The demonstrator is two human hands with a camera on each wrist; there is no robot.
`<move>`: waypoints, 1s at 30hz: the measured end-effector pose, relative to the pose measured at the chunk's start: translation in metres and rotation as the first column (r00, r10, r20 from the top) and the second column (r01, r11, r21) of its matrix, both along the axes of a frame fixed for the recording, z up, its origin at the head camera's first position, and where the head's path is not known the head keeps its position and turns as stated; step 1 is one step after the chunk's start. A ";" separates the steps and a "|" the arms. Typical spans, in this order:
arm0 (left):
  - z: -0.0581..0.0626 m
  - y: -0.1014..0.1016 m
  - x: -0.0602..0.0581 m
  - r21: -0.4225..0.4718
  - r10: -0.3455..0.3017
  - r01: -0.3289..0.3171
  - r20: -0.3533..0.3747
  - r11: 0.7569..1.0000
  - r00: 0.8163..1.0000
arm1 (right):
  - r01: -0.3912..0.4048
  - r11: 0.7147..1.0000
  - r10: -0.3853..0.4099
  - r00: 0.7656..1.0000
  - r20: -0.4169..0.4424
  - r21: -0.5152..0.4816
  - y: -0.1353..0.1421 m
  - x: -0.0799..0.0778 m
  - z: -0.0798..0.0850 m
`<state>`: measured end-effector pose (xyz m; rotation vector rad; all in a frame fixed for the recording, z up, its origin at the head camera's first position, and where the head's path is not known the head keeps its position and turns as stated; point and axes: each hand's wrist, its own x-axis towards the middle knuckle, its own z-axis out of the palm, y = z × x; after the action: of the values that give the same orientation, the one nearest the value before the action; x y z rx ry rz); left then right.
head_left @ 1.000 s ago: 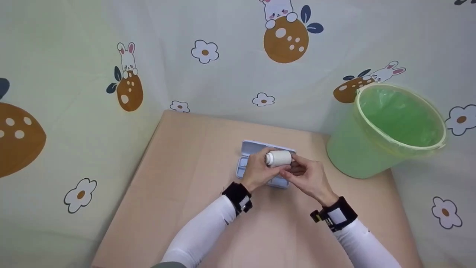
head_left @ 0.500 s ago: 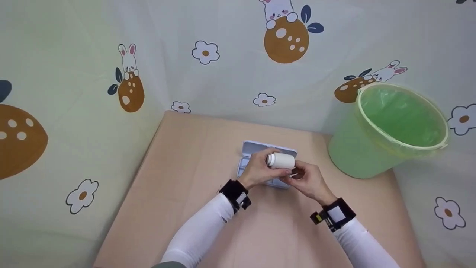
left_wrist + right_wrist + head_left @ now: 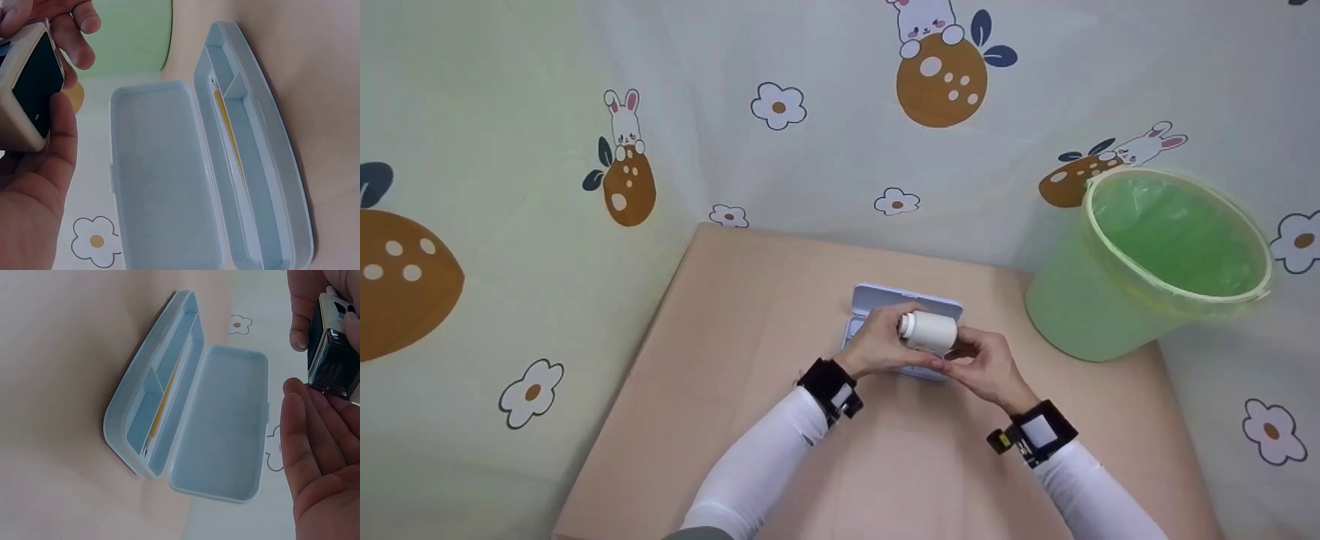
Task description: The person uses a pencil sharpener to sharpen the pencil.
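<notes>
A small white boxy thing, apparently a pencil sharpener (image 3: 934, 332), has a dark glossy panel in the wrist views and a round collar at its left end. My left hand (image 3: 877, 345) grips it from the left, thumb along its lower side. My right hand (image 3: 988, 369) is at its right end; in the right wrist view the fingers (image 3: 308, 417) stretch out fairly straight beside the dark panel (image 3: 337, 363). Below both hands lies a light blue pencil case (image 3: 160, 169), lid raised, with a yellow pencil (image 3: 228, 125) in its long compartment. The hands partly hide the case in the head view.
A green bin (image 3: 1084, 304) with a plastic liner stands at the table's back right. Patterned cloth (image 3: 817, 157) rises behind and at both sides of the pinkish table (image 3: 735, 315).
The sharpener has shifted slightly down and right and tilted, with faint print showing on it. My right fingers have moved lower at its right end. The head view has shifted slightly.
</notes>
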<state>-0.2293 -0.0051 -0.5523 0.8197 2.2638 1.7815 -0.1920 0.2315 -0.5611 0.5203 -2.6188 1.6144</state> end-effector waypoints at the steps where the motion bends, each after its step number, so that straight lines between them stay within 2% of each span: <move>1: 0.000 0.000 0.000 -0.003 -0.003 0.003 0.002 1.000 1.000 | -0.003 1.000 0.003 1.000 -0.002 0.001 0.000 0.000 0.000; 9: 0.002 0.001 0.001 0.009 -0.008 0.008 0.028 1.000 1.000 | -0.040 0.999 0.040 0.999 -0.035 -0.005 0.004 -0.003 0.001; 19: 0.002 0.000 0.000 0.022 -0.024 0.024 0.031 0.999 0.999 | -0.079 0.997 0.079 0.997 -0.001 -0.013 0.008 -0.005 0.005; 30: -0.001 -0.002 0.002 0.043 -0.030 0.028 0.050 0.999 0.998 | -0.095 0.995 0.092 0.994 -0.061 -0.039 0.008 -0.006 0.000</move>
<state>-0.2276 -0.0072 -0.5538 0.8012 2.1786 1.8220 -0.1983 0.2395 -0.5606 0.6873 -2.5487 1.6476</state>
